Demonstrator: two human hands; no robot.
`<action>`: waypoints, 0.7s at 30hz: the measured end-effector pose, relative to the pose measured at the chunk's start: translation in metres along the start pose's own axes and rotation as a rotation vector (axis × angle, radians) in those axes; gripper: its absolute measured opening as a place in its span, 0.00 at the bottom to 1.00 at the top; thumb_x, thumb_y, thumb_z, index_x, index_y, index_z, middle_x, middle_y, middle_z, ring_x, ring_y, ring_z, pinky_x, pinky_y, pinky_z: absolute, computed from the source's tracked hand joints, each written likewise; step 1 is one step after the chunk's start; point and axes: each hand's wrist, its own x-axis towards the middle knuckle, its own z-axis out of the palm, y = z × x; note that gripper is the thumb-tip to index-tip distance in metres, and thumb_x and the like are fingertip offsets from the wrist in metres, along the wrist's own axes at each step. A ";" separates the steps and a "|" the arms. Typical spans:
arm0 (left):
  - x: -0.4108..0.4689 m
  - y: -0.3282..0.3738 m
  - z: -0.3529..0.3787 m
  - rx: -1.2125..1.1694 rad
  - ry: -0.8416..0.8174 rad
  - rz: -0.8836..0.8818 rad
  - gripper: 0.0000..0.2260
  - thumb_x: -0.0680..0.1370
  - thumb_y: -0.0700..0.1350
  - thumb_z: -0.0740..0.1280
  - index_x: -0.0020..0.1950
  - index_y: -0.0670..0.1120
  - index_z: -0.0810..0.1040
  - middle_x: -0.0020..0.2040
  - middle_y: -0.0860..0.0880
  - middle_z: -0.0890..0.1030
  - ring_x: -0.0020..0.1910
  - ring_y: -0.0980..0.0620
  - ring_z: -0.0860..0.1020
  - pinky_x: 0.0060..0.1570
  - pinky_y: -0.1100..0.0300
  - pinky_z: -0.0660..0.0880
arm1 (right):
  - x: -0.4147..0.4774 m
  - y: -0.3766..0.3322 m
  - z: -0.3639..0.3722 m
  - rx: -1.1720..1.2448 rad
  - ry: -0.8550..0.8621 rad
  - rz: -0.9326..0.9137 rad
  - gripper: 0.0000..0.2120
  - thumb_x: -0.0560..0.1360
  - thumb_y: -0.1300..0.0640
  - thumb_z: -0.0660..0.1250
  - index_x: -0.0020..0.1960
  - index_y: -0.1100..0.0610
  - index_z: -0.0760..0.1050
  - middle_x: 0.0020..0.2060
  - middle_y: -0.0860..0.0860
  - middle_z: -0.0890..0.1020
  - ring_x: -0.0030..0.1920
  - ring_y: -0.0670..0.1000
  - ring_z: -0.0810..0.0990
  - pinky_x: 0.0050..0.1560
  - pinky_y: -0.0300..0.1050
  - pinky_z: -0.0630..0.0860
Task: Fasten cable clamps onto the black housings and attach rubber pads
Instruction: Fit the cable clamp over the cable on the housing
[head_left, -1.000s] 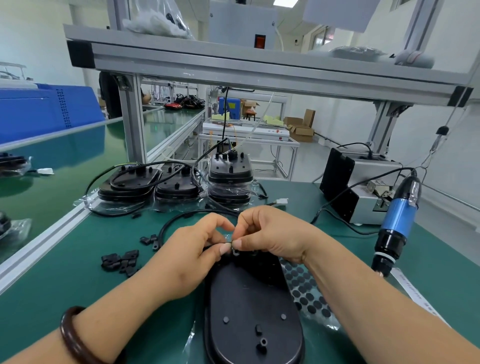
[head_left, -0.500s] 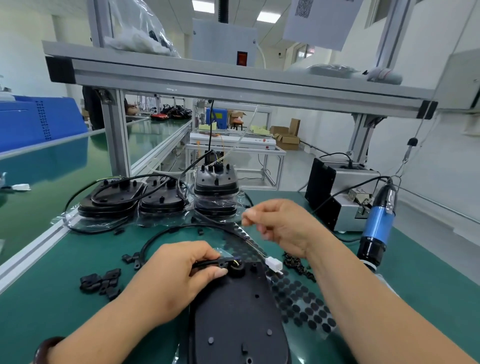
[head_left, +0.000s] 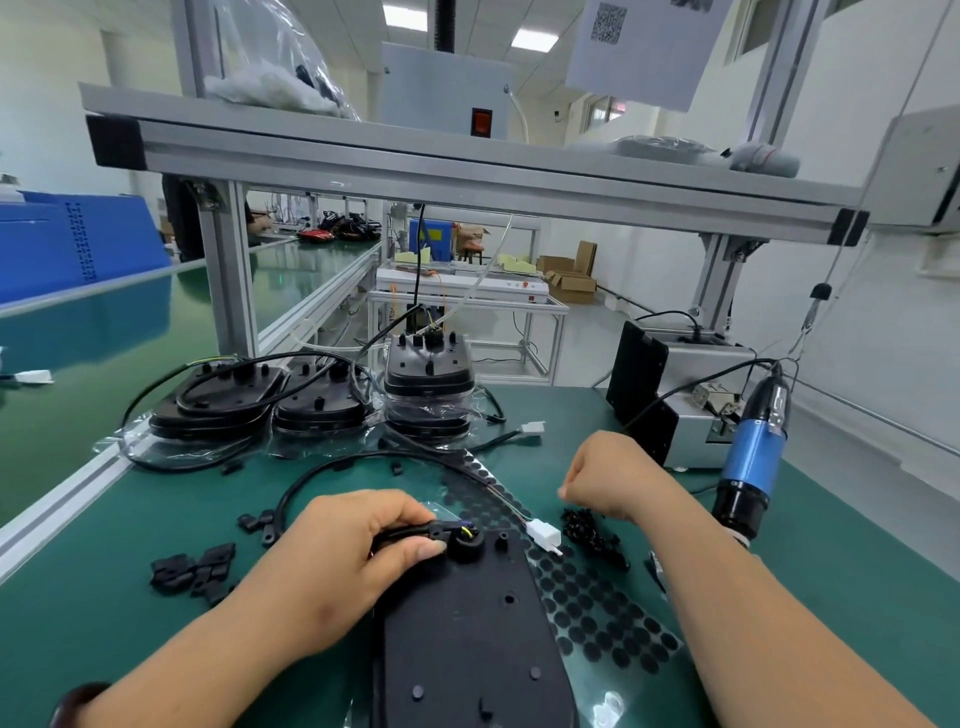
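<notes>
Pinching a black cable (head_left: 400, 535) between thumb and forefinger, a person's left hand (head_left: 337, 561) holds it right where it meets a round grommet (head_left: 465, 545) at the far end of a black housing (head_left: 467, 649) on a green counter (head_left: 104, 597). The housing lies flat at the middle of the counter's near edge, its long side running toward the far edge. The right hand (head_left: 608, 480) is well apart from the left, toward the right edge. Its fingers are curled into a fist above a small heap of black parts (head_left: 595, 538); whether it holds anything cannot be told.

The cable loops out toward the far edge and back, ending in a white connector (head_left: 543, 532). The connector lies between the two hands on a clear sheet of round rubber pads (head_left: 597, 613), which is spread along the housing's right side. Loose black clamps (head_left: 192, 569) are scattered toward the left edge, beside the left hand. Three stacks of housings (head_left: 322, 410), in clear plastic with cables looped over them, stand along the far edge. A blue electric screwdriver (head_left: 753, 457) hangs tip-down near the right edge, just in front of a grey machine (head_left: 691, 395).
</notes>
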 end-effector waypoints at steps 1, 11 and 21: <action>0.000 0.000 0.000 0.003 0.001 0.001 0.06 0.72 0.54 0.71 0.48 0.58 0.82 0.42 0.64 0.81 0.44 0.65 0.78 0.45 0.68 0.74 | -0.002 -0.002 0.000 -0.052 -0.011 -0.005 0.14 0.76 0.58 0.67 0.50 0.70 0.80 0.37 0.62 0.79 0.32 0.52 0.71 0.38 0.47 0.75; -0.002 -0.003 0.000 0.040 -0.034 0.015 0.09 0.71 0.55 0.72 0.50 0.60 0.79 0.41 0.61 0.80 0.42 0.62 0.76 0.42 0.69 0.74 | 0.007 -0.003 0.019 -0.110 0.007 0.008 0.19 0.71 0.66 0.63 0.28 0.56 0.56 0.26 0.54 0.60 0.33 0.53 0.60 0.30 0.44 0.60; 0.001 -0.006 0.003 0.121 0.040 0.075 0.07 0.72 0.55 0.71 0.48 0.59 0.79 0.40 0.66 0.78 0.45 0.69 0.75 0.43 0.73 0.71 | -0.047 -0.059 0.002 0.645 0.037 -0.588 0.05 0.73 0.60 0.73 0.39 0.52 0.83 0.28 0.39 0.80 0.29 0.35 0.75 0.35 0.27 0.70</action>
